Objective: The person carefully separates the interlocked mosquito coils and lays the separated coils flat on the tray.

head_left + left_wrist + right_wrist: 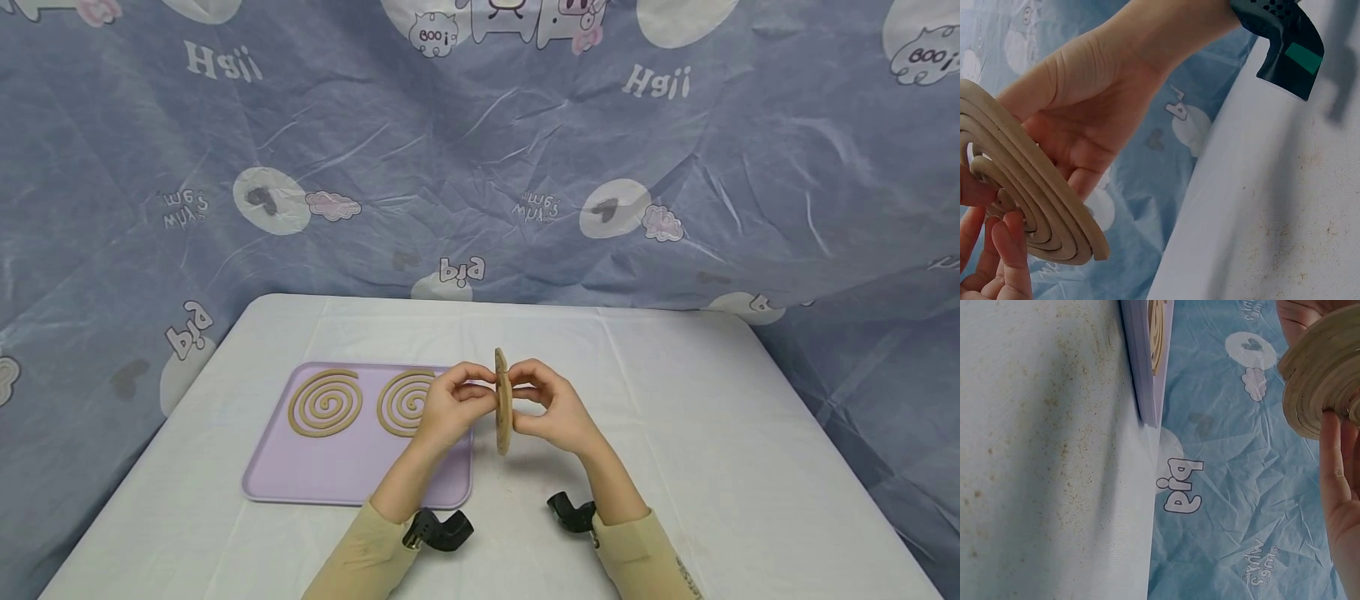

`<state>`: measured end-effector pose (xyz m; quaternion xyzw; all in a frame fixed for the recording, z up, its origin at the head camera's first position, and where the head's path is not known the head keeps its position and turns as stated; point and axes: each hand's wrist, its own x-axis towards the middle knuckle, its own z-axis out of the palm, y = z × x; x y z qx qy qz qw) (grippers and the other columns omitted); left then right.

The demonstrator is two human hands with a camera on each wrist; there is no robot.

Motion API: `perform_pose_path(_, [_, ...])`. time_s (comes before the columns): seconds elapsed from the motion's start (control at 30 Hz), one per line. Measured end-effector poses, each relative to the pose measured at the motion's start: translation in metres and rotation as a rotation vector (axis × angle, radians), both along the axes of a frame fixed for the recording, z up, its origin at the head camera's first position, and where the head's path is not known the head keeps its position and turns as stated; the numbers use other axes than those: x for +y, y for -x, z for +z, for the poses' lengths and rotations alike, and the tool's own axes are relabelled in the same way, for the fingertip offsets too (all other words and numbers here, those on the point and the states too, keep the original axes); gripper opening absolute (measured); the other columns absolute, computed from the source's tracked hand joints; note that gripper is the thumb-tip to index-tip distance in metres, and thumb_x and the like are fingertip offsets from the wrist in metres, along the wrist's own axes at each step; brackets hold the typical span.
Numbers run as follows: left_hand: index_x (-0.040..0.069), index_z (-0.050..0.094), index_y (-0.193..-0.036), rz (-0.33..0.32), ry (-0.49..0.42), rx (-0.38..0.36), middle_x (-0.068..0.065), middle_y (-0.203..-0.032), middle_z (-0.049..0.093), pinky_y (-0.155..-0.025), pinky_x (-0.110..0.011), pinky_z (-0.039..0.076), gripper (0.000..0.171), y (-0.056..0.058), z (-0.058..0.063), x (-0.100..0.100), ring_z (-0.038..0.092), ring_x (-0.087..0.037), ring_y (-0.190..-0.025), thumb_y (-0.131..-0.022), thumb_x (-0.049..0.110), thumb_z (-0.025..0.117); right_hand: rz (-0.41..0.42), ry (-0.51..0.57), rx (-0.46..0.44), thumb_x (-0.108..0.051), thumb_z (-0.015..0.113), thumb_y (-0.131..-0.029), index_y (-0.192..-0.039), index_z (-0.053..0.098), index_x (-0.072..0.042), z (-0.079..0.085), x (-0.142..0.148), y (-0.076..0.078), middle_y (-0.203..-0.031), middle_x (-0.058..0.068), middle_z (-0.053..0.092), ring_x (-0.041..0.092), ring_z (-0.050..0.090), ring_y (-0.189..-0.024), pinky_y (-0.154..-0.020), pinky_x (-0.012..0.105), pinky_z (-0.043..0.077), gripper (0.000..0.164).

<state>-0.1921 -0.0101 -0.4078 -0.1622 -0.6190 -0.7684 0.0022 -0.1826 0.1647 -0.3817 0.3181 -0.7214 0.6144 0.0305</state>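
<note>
Your fingers on both hands are curled in and pinching: the thumb and fingertips of your left hand point(450, 402) grasp one face of the mosquito coil point(503, 408), and those of your right hand point(553, 407) grasp the other, close to the spiral's middle. The coil stands on edge above the table point(675, 417), just right of centre in the head view. Its rings lie close together, so it may be two nested coils, though you can't be sure from here. It looks brittle; keep the pressure light and even, spread your fingertips across several rings, and ease rather than twist, lest an arm snap. Stay low, too. Crumbs point(1054, 400) dot the tabletop at the left of the right wrist view. At lower left in the head view, the purple tray point(337, 479) carries two loosely wound spirals point(327, 403), side by side.
</note>
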Motion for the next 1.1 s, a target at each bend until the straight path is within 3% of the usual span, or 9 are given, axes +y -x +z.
perform_pose_path(0.3, [-0.015,0.061,-0.092,0.023,0.004,0.024,0.002,-0.081,0.067,-0.068,-0.022,0.053,0.018,0.0,0.0,0.001,0.065,-0.008,-0.074,-0.075,-0.011,0.069,0.011,0.019,0.016,0.02,0.062,-0.071,-0.112,0.055,0.005,-0.021,0.006,0.013,-0.108,0.015,0.056,0.018,0.056,-0.102,-0.085,0.036,0.051,0.044])
perform_pose_path(0.67, [-0.017,0.061,-0.091,0.03,-0.038,0.039,0.004,-0.081,0.067,-0.07,-0.023,0.053,0.016,0.0,0.001,0.001,0.064,-0.009,-0.075,-0.076,-0.012,0.066,0.044,0.074,0.062,0.017,0.062,-0.074,-0.113,0.055,0.007,-0.023,0.006,0.014,-0.11,0.01,0.057,0.019,0.056,-0.103,-0.084,0.038,0.052,0.041])
perform_pose_path(1.1, [-0.019,0.059,-0.092,0.005,-0.059,0.025,0.006,-0.081,0.067,-0.071,-0.023,0.053,0.017,0.001,0.003,-0.001,0.064,-0.007,-0.074,-0.076,-0.014,0.065,0.028,0.055,0.081,0.019,0.063,-0.073,-0.113,0.056,0.005,-0.021,0.005,0.013,-0.11,0.013,0.056,0.019,0.055,-0.103,-0.083,0.039,0.052,0.043])
